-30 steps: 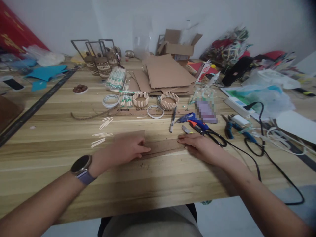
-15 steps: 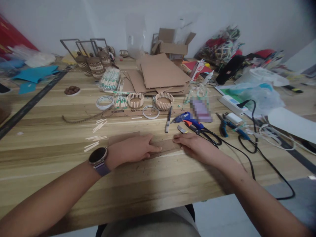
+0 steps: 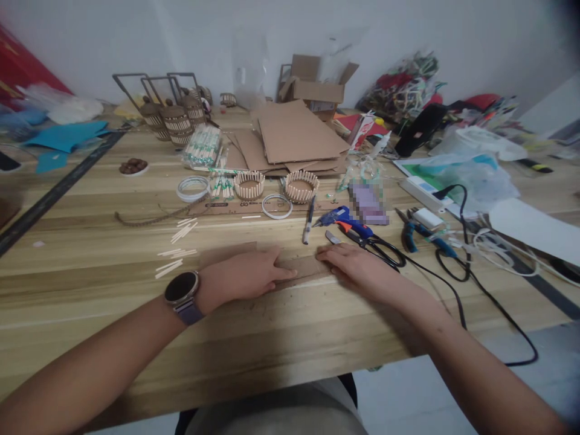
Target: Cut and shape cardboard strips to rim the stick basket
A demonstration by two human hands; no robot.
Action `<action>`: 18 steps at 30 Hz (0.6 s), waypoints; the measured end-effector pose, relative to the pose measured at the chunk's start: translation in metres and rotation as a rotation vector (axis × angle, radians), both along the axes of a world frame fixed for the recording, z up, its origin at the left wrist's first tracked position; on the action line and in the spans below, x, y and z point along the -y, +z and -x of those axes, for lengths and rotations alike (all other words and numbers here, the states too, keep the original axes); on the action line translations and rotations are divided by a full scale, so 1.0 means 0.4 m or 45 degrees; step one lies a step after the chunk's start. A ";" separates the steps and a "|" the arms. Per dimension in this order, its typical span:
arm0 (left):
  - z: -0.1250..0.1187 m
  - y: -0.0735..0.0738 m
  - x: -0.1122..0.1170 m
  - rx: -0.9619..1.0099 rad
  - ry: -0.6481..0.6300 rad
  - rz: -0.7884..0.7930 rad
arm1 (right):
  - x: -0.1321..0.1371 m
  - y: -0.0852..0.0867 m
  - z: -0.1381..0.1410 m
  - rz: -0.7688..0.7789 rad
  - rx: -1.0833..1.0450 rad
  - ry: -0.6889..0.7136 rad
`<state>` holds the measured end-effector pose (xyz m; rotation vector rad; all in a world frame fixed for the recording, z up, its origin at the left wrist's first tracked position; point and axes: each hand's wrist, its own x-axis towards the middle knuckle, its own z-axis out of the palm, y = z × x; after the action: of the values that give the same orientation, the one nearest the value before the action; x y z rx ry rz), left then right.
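Note:
A long brown cardboard strip [image 3: 304, 266] lies flat on the wooden table [image 3: 90, 284] in front of me. My left hand [image 3: 247, 275] rests palm down on its left part, fingers stretched out flat, a dark watch [image 3: 181, 289] on the wrist. My right hand [image 3: 357, 266] presses on the strip's right end with fingers flat and pointing left. Neither hand holds anything.
Just beyond my right hand lie black-handled scissors [image 3: 385, 251], a blue glue gun [image 3: 344, 219] with a black cord [image 3: 480, 290], a pen [image 3: 309, 220] and pliers [image 3: 410, 232]. Loose sticks [image 3: 174, 251], stick-walled rings [image 3: 301, 186], tape rolls [image 3: 276, 206] and cardboard sheets [image 3: 294, 133] fill the middle.
My left hand slid right along the strip toward my right hand, then stayed put. The view shifted slightly to the right.

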<state>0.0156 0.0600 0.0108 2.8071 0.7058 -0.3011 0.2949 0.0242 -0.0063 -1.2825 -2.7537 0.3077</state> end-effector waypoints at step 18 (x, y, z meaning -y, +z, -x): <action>-0.005 0.011 0.005 -0.038 -0.017 0.001 | 0.005 0.000 -0.001 0.024 -0.025 -0.033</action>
<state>0.0178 0.0579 0.0151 2.8133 0.6941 -0.3462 0.2952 0.0221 -0.0063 -1.3110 -2.7221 0.3436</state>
